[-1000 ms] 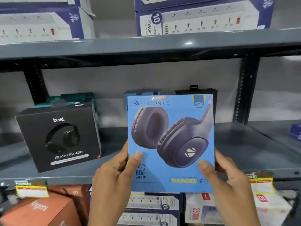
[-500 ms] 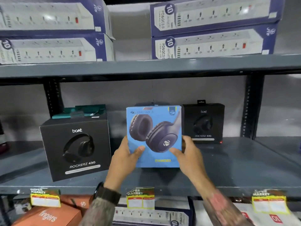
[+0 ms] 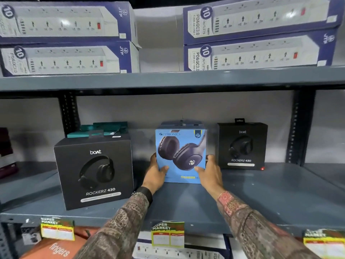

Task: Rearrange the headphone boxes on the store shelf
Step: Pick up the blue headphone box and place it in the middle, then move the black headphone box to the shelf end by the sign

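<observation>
Grey shelf (image 3: 261,199) now holds the blue box (image 3: 182,156), pushed back from a second ago. Left hand (image 3: 155,172) and right hand (image 3: 210,171) pinch its sides; black boxes sit at nine (image 3: 94,172) and three o'clock (image 3: 242,144).

Stacked in 2 piles of 2 on the upper tier: power strip boxes (image 3: 69,37). Clipped along the lower edge: price tags (image 3: 168,234). Below left: orange box (image 3: 56,249).
</observation>
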`<control>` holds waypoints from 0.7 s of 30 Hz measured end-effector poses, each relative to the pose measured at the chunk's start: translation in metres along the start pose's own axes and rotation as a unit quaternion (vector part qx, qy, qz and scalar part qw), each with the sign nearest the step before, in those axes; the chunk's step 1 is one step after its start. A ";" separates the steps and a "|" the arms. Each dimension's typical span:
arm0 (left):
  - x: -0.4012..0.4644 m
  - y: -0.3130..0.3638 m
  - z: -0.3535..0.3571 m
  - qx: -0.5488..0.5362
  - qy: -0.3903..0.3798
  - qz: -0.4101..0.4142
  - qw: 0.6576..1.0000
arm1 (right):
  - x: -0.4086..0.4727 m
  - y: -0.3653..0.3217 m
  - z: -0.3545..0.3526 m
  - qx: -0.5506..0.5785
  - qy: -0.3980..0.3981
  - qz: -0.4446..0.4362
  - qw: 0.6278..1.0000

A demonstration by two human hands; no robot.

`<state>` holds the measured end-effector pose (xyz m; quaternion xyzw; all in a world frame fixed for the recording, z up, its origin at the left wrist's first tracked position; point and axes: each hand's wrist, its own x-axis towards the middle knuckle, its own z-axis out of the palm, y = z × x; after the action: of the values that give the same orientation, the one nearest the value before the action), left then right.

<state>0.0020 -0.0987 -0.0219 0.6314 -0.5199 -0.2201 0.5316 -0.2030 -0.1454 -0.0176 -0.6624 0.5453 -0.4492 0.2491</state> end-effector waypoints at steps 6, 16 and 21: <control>-0.051 0.009 -0.021 -0.037 -0.029 -0.002 0.999 | -0.037 -0.015 -0.020 0.057 0.084 -0.024 0.995; -0.174 0.005 -0.130 -0.119 0.341 0.092 0.928 | -0.130 -0.094 0.054 0.180 -0.148 -0.162 0.959; -0.157 -0.037 -0.194 -0.058 0.362 0.033 0.930 | -0.116 -0.112 0.117 0.178 -0.185 -0.133 0.957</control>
<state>0.1222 0.1230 -0.0331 0.6189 -0.2991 0.0110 0.7263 -0.0457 -0.0228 -0.0191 -0.7454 0.3077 -0.4376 0.3979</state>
